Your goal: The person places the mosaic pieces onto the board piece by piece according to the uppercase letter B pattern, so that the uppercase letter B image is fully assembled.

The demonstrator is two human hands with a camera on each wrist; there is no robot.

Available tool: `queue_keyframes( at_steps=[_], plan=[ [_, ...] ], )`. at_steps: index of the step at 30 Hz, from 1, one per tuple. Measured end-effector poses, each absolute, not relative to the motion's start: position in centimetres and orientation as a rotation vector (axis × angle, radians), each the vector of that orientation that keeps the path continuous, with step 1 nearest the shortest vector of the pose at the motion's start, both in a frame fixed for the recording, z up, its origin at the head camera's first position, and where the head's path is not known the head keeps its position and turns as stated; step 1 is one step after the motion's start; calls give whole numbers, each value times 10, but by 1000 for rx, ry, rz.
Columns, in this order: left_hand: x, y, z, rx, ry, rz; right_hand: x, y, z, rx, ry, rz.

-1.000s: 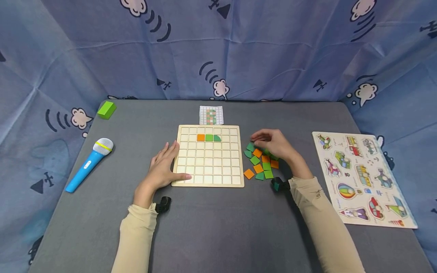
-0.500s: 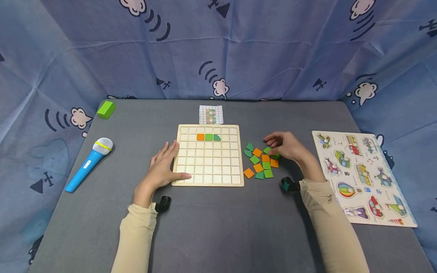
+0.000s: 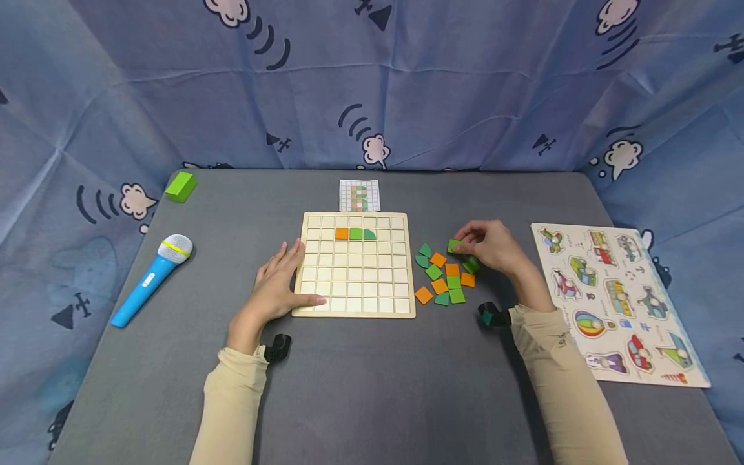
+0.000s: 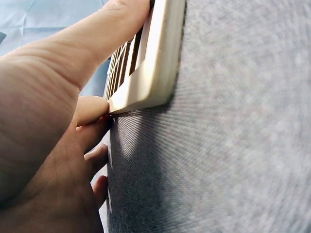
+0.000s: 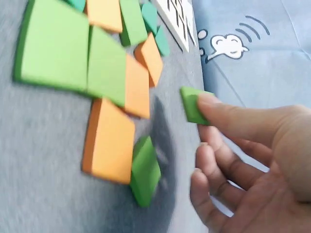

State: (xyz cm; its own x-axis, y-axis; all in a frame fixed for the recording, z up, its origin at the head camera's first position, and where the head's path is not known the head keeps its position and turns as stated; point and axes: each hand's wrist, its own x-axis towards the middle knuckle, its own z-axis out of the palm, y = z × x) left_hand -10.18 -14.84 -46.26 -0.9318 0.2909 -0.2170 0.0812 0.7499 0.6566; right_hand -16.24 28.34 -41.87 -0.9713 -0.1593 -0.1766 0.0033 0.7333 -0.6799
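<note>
My right hand (image 3: 491,247) pinches a green square tile (image 5: 192,104) between thumb and fingers, lifted off the table. Below it lies a loose pile of green, orange and dark green wooden tiles, including an orange square (image 3: 452,270) and a green square (image 5: 146,171). My left hand (image 3: 276,284) lies spread along the left side of a wooden grid board (image 3: 411,310). Its thumb (image 4: 121,19) rests on the board's front corner and a finger touches the edge. One orange square (image 3: 341,234), one green square (image 3: 356,234) and a dark green rounded piece (image 3: 369,234) sit in the board's second row.
A small pattern card (image 3: 359,196) lies behind the board. On the left are a blue toy microphone (image 3: 152,281) and a green block (image 3: 181,187). A picture puzzle board (image 3: 619,303) lies at the right, partly under the right sleeve (image 3: 566,381). A printed cloth (image 3: 325,84) hangs behind.
My right hand has moved right from the back of the pile, then picked up a green square tile there. The left hand and board have stayed put.
</note>
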Motion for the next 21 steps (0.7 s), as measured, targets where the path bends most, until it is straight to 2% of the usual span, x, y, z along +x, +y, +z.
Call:
queue_keyframes(
  at_steps=[21],
  plan=[
    [-102, -147, -463, 276, 2647, 956, -180, 180, -440, -241, 2643, -1373]
  ],
)
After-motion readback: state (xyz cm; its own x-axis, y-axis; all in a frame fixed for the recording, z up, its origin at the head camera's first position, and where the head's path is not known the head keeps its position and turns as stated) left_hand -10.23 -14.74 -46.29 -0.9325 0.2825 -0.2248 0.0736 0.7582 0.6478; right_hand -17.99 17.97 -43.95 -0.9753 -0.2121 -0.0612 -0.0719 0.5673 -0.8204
